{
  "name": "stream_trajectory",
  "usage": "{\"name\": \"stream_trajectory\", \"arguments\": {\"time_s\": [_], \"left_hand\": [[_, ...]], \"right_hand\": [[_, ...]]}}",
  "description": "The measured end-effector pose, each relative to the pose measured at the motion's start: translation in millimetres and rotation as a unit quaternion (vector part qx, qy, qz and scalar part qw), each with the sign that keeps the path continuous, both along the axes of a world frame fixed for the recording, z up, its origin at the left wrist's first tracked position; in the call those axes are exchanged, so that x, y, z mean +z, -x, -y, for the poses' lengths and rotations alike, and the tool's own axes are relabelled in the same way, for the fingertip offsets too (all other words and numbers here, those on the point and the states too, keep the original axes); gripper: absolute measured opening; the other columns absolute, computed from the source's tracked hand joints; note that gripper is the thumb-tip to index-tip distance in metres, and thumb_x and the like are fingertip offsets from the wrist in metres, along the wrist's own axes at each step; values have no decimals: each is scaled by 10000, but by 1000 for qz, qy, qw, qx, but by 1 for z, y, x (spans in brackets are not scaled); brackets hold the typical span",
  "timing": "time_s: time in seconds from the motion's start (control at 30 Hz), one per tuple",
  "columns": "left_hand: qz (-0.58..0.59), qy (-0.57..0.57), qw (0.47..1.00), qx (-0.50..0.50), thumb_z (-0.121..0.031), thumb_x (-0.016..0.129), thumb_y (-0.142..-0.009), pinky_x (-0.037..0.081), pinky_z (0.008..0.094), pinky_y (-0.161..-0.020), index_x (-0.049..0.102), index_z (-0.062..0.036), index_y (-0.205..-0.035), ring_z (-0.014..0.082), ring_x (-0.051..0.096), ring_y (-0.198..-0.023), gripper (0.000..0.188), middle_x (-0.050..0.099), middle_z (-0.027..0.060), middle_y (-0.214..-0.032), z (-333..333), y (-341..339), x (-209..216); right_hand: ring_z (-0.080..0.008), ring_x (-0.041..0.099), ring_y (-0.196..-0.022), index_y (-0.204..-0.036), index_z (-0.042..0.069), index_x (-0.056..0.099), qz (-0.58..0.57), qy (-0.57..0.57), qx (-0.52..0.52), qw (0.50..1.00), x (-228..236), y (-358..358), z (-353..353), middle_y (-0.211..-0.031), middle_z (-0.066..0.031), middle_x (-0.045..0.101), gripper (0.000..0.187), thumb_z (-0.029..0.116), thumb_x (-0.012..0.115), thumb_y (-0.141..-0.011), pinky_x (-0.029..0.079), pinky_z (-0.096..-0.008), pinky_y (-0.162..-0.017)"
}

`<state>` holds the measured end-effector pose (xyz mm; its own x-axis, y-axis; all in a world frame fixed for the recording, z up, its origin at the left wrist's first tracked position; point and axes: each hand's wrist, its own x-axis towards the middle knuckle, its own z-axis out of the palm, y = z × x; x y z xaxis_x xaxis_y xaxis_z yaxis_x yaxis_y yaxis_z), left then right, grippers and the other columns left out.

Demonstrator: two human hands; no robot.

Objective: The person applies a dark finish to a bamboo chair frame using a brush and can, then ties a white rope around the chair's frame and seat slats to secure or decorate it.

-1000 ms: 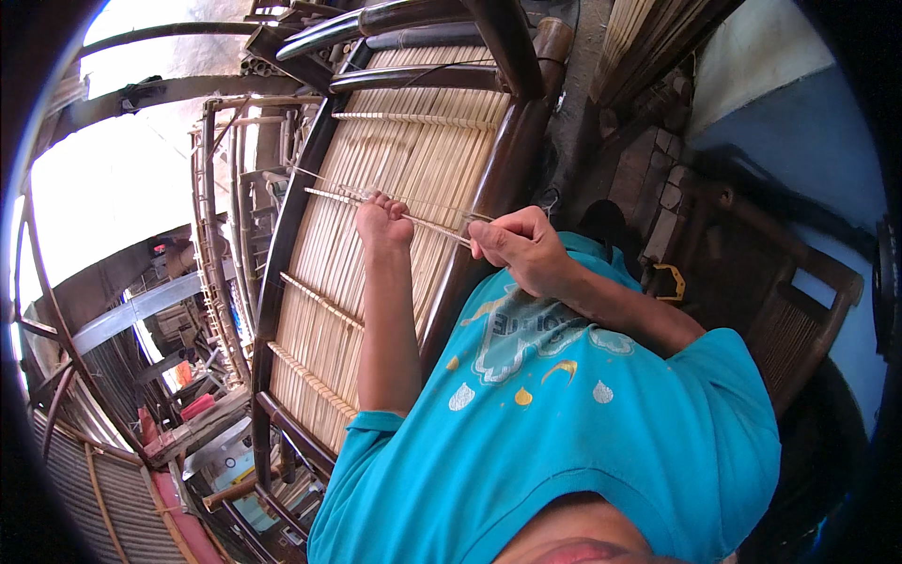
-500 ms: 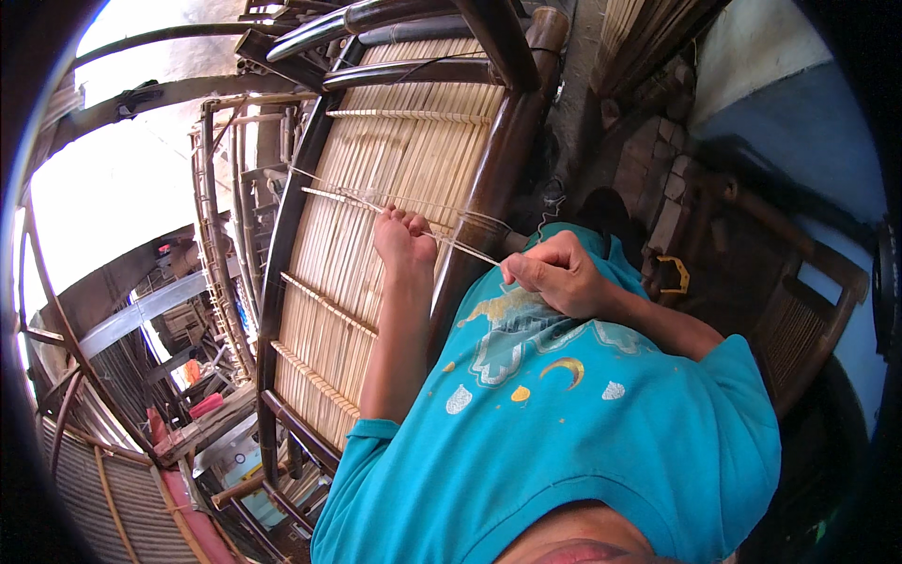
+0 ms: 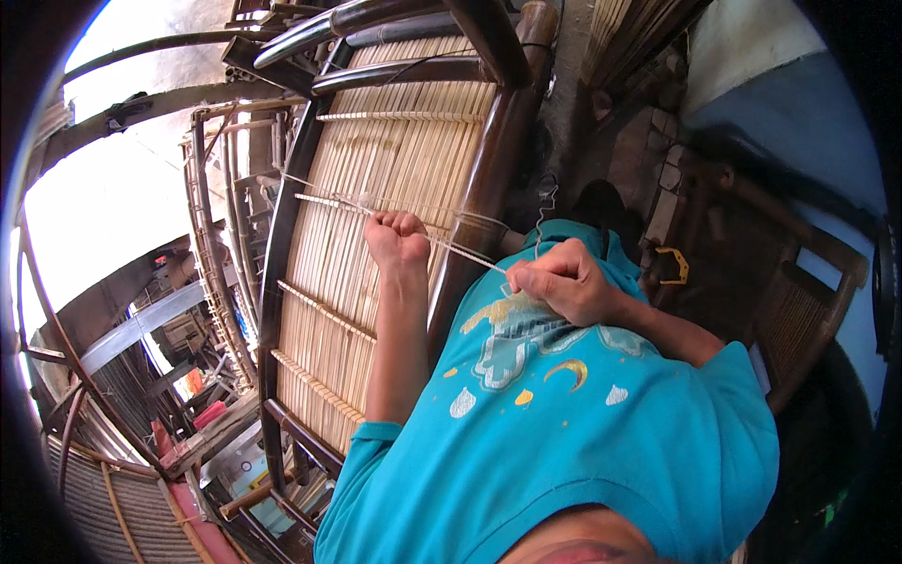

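Note:
A panel of pale bamboo slats (image 3: pixel 399 155) is set in a dark bamboo frame (image 3: pixel 493 150) beside me, with several bindings running across it. My left hand (image 3: pixel 398 242) is closed in a fist over the slats, gripping a pale cord (image 3: pixel 467 254). The cord stretches straight to my right hand (image 3: pixel 567 282), which pinches its other part in front of my turquoise shirt. Beyond the left fist, cord strands (image 3: pixel 324 195) run over the slats to the frame's left rail. A thin loop also passes round the right rail.
Dark bamboo rails (image 3: pixel 404 70) cross the panel's far end. On the right stands a dark bamboo chair (image 3: pixel 799 310), with a yellow curved object (image 3: pixel 673 266) nearer me. Bamboo framework (image 3: pixel 209 207) stands at left, and a bundle of thin strips (image 3: pixel 615 38) leans at the back.
The view has shifted slightly. My left fist has moved a little toward the left rail, and the cord stays drawn between both hands.

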<state>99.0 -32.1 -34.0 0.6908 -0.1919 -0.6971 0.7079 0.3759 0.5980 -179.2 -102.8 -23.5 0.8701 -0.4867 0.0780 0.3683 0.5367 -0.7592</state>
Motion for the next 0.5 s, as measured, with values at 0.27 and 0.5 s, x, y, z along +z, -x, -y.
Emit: {"name": "stream_trajectory", "arguments": {"time_s": [0.27, 0.5], "left_hand": [[16, -19, 999, -22, -112, 355, -958, 182, 218, -354, 286, -158, -686, 71, 166, -430, 285, 215, -59, -555, 2, 21, 7], [26, -30, 999, -35, -101, 365, -950, 168, 219, -357, 284, -156, -685, 72, 147, -431, 283, 202, -60, -557, 3, 35, 9]], "right_hand": [[-31, 358, -509, -536, 61, 471, 4, 16, 1, 1000, 0, 14, 1, -542, 48, 430, 454, 147, 566, -972, 284, -258, -443], [-55, 378, -514, -527, 45, 431, 31, -5, 8, 999, -4, 23, 2, -539, 28, 426, 453, 111, 570, -952, 317, -279, -479]]}}
